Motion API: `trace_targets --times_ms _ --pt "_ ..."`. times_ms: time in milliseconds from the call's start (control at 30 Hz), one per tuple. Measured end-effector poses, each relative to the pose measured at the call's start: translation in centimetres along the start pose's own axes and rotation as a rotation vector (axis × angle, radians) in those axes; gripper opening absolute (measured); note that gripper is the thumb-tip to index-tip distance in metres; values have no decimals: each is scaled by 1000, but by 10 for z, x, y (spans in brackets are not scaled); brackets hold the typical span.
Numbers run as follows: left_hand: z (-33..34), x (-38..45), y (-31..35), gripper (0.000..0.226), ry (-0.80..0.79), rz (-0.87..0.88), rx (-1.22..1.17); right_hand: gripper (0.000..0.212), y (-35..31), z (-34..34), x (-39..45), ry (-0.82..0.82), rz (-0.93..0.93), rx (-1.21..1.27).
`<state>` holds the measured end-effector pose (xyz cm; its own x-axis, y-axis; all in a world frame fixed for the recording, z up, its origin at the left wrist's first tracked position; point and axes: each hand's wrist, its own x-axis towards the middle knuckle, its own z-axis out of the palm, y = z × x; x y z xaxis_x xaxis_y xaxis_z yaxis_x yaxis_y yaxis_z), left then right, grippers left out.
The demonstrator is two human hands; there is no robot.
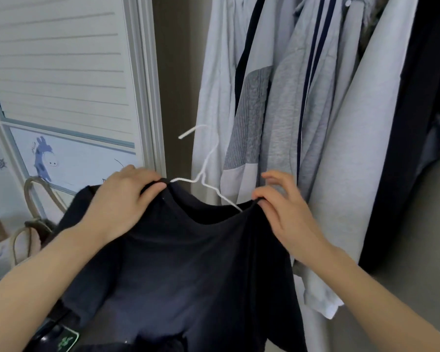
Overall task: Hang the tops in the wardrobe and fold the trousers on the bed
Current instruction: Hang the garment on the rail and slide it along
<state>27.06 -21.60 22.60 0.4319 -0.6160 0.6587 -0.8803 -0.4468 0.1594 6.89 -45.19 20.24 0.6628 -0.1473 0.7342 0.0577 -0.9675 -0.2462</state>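
A dark navy top (188, 262) hangs in front of me, its neckline stretched between both hands. A white wire hanger (203, 174) sticks up out of the neck opening, its hook tilted to the upper left; its arms go down inside the fabric. My left hand (123, 196) grips the left shoulder of the top at the collar. My right hand (282, 204) pinches the right edge of the collar between thumb and fingers. The open wardrobe is straight ahead, with several tops hanging in it.
Pale grey and light blue garments (277, 110) and a dark coat (404, 123) hang close together in the wardrobe. A white louvred wardrobe door (61, 72) stands at the left. A woven bag with handles (33, 224) sits at the lower left.
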Motion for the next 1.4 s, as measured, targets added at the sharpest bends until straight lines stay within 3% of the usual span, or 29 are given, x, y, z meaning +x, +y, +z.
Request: trace_targets --times_ms 67,133,200,267,400,467,633,700,767,867,1067,1233,1333,1400 --pt "11 -1 20 20 51 -13 -91 17 -19 15 4 -65 57 48" --pt "16 -1 24 14 22 -81 -208 27 -25 22 4 -121 -31 -12" --pt "14 -4 14 13 -66 -154 -348 47 -16 16 4 -106 -52 70" --pt "8 -8 2 16 -82 -181 -441 54 3 8 5 -28 73 125" --pt "2 -10 -15 15 1 -240 -519 13 29 1 1 -53 310 68" --pt "1 -10 -18 14 16 -241 -517 16 29 1 -2 -40 266 48" --pt "2 -9 -7 16 58 -191 -422 29 6 3 0 9 113 -319" --pt "3 -9 2 15 85 -173 -404 24 -1 6 0 -27 208 -502" --pt "6 -12 10 15 106 -134 -388 41 -7 10 -2 -75 263 -580" --pt "10 -16 15 28 88 -31 -330 47 -13 15 -2 -20 213 -444" --pt "13 -26 -15 30 135 10 -77 31 9 -1 5 82 329 -276" --pt "18 -26 -20 25 196 -194 -237 21 16 -2 7 83 201 -275" --pt "20 -20 -21 12 174 -171 -331 15 12 7 5 65 100 -269" --pt "18 -15 -23 12 166 -123 -343 18 9 7 7 51 128 -187"
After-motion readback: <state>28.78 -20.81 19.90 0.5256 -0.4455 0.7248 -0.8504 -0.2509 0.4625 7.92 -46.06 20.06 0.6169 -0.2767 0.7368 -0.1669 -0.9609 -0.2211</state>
